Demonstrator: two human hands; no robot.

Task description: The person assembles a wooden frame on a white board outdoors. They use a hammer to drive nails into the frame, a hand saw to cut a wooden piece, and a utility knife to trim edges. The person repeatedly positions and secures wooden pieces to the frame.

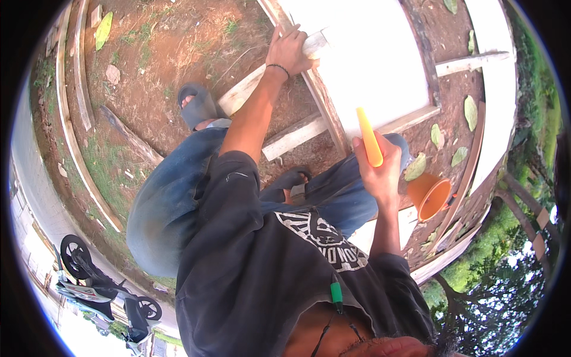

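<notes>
My left hand [290, 52] grips a pale wooden strip [316, 43] where it crosses the long side of a wooden frame [326, 106]. Its thumb lies on one side of the strip and its fingers on the other. In my right hand [382, 168] is a yellow-orange tapered tool [369, 140], held with the narrow end pointing away from me. Its exact kind cannot be made out. Beyond it a bright white panel [363, 56] fills the frame, with its surface washed out by glare. The tool's tip appears over the panel's near part.
An orange bucket [433, 197] lies tilted to the right of my right hand. Wooden bars [295, 135] brace the frame near my sandalled feet. Long planks [83, 71] lie on the leaf-strewn soil at left. A motorbike [101, 285] stands at lower left.
</notes>
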